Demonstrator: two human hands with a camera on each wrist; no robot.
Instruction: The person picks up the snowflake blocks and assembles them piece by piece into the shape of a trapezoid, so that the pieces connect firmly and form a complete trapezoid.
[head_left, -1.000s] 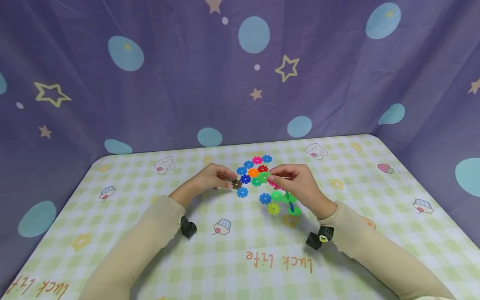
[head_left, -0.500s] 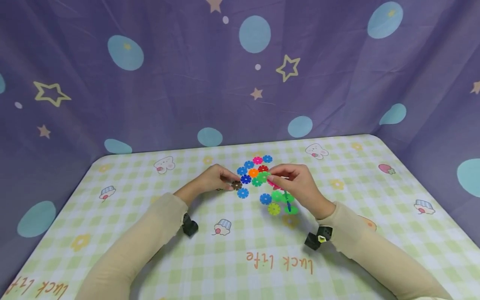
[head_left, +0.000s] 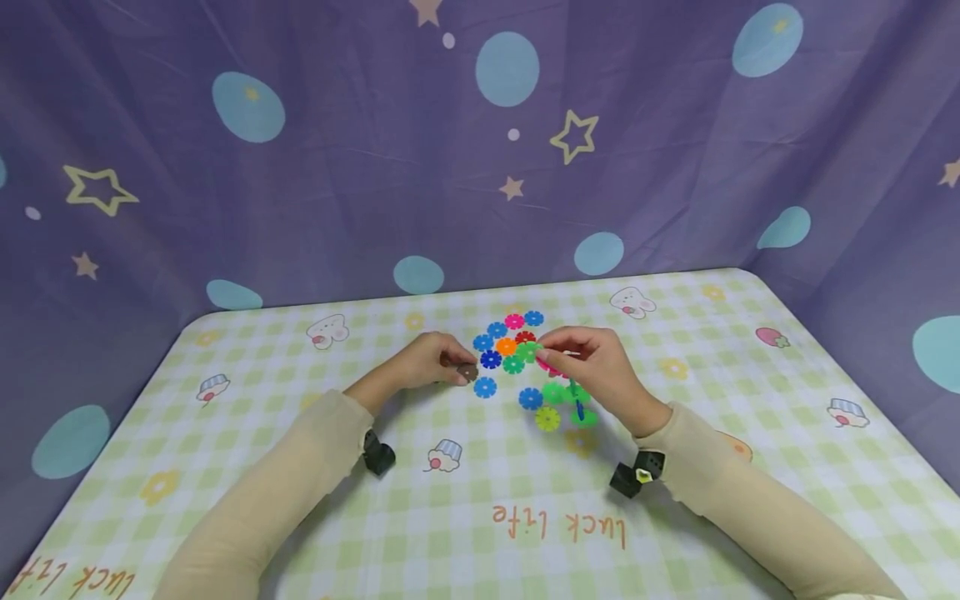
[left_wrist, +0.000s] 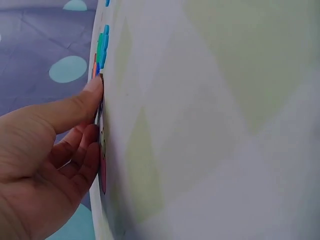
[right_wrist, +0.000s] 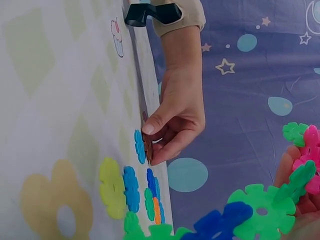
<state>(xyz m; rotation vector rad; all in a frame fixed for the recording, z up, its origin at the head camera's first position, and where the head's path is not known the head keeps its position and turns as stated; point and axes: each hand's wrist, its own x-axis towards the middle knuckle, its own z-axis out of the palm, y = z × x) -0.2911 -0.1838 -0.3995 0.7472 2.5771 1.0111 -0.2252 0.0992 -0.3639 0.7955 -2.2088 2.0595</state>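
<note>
My left hand pinches a brown snowflake disc between thumb and fingers, close to the tabletop. In the right wrist view that brown disc stands on edge beside a loose blue disc. Held up in my right hand is a joined chain of snowflake discs, with a pink disc, green discs and a dark blue disc. A green disc of that chain shows at the right fingertips. The right palm hides part of the chain in the head view.
Between the hands lie loose discs, among them an orange disc, a red disc and a dark blue disc. Nearer are a blue disc and a yellow-green disc. A purple curtain hangs behind the checked tablecloth.
The brown disc has tipped up and shifted slightly left and nearer, in the left fingers. The right hand stays almost in place, its chain swinging slightly.
</note>
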